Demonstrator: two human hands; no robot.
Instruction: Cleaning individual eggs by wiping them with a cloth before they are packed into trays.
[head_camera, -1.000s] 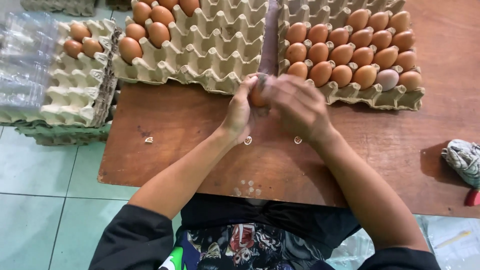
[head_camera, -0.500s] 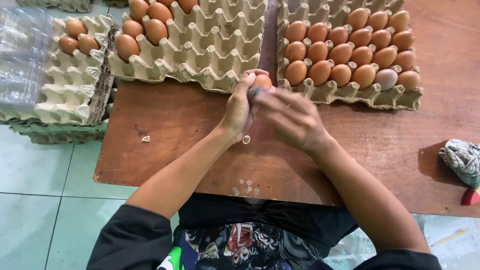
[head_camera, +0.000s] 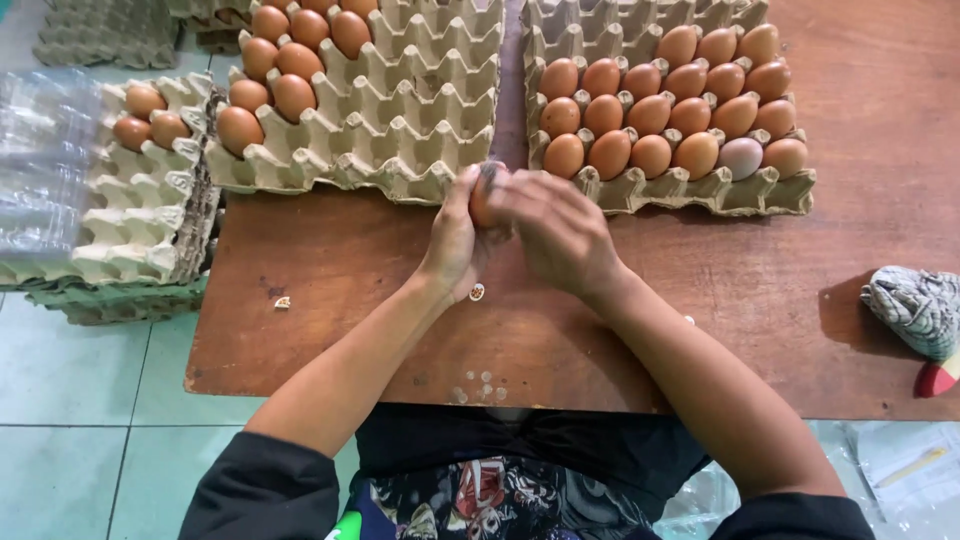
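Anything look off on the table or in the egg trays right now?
One egg in the front row of the right tray is pale grey-pink among brown ones. Small round stickers lie loose on the table. The egg between the left hand and right hand looks intact.

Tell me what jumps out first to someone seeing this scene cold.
Both hands meet at the middle of the wooden table, the left hand and right hand closed around one brown egg. Just beyond them lie two grey egg trays: the right tray holds rows of brown eggs and one pale egg, while the left tray is mostly empty, with eggs only at its far left.
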